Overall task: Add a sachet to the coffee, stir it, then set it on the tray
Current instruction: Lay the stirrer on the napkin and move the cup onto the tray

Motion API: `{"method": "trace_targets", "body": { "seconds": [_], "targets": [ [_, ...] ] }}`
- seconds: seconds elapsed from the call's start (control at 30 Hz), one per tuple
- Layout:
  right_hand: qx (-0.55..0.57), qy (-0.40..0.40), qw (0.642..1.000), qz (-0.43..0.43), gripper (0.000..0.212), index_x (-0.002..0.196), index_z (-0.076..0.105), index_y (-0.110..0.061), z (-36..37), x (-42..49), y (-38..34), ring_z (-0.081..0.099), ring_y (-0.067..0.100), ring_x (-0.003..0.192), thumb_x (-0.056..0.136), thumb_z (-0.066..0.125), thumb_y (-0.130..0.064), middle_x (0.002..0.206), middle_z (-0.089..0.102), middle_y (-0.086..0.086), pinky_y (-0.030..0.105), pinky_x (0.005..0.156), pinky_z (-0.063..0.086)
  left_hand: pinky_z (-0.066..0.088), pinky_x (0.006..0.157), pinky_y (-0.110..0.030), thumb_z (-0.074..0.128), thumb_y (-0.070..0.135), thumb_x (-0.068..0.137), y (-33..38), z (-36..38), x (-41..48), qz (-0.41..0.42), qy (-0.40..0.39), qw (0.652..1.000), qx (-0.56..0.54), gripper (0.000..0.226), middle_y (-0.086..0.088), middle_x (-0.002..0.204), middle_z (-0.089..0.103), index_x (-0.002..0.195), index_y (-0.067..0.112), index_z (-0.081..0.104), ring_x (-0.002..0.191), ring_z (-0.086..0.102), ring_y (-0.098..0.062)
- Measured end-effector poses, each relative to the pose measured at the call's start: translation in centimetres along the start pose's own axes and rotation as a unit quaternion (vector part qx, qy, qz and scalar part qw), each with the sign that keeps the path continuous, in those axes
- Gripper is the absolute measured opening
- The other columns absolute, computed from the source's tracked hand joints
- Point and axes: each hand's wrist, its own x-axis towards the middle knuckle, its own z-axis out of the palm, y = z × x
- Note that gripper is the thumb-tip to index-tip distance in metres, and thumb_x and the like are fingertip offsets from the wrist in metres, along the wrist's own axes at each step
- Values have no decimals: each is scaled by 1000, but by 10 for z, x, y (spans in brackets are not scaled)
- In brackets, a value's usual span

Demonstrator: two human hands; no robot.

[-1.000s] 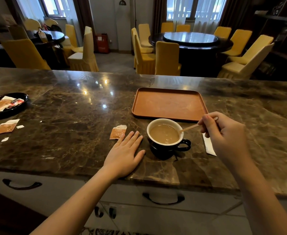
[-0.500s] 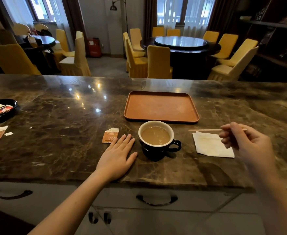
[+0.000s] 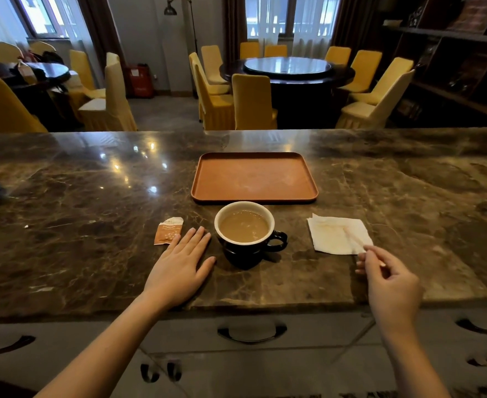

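- The marble counter point(image 3: 409, 196) is seen running across the whole view, with drawers below its near edge.
- The orange tray point(image 3: 253, 177) is set at the middle; nothing lies on it.
- The dark cup point(image 3: 246, 234), filled with pale coffee, is placed at 6 o'clock from the tray, just off its near rim, with the handle turned to 3 o'clock.
- The left hand point(image 3: 179, 271) is laid flat on the counter at 8 o'clock from the cup, fingers straight and slightly spread.
- The right hand point(image 3: 388, 285) is held at 4 o'clock from the cup; a thin stirrer point(image 3: 354, 239) is pinched between thumb and fingertips, its blurred far end over the napkin point(image 3: 334, 235).
- A torn sachet point(image 3: 169, 230) is seen at 9 o'clock from the cup, by the left fingertips.
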Motion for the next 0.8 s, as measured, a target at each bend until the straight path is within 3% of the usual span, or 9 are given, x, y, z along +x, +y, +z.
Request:
{"method": "trace_targets", "body": {
  "seconds": [0.1,0.2,0.37,0.63,0.8],
  "targets": [
    [-55,-11,998,-24,23,106,65,-6,0,-6,7,65,24,83,86,57,-10,95,71,14,13,66,47,-9,113,-27,17,55,92,0,1,0,5,5,1000,1,62,6,156,1,144,26,3,134,-12,-1],
    [-125,-48,990,-54,20,105,64,-4,-3,-7,1,59,19,80,87,56,-8,94,70,15,27,67,43,-9,113,-28,21,50,94,-1,2,0,2,4,1000,4,59,6,156,1,145,26,4,134,-12,0],
    [-235,-91,967,-22,22,107,54,-4,-4,8,-10,47,23,65,88,54,-14,84,66,15,28,48,33,-9,113,-28,1,65,77,-3,3,1,4,7,1000,5,76,12,148,-7,144,28,2,134,-13,-1],
    [-433,-141,888,-64,21,86,59,-8,-3,20,-21,46,20,60,90,50,-27,75,62,7,29,50,32,-7,113,-28,-3,65,73,-3,4,2,2,13,1000,5,79,14,146,-8,143,29,1,135,-12,-1],
    [-415,-154,894,-62,18,84,59,-7,0,22,-19,45,18,62,89,52,-23,71,51,2,27,46,25,-8,114,-28,-3,65,73,-3,4,2,3,12,1000,8,80,10,152,-3,144,28,1,135,-12,-1]
  ]
}}
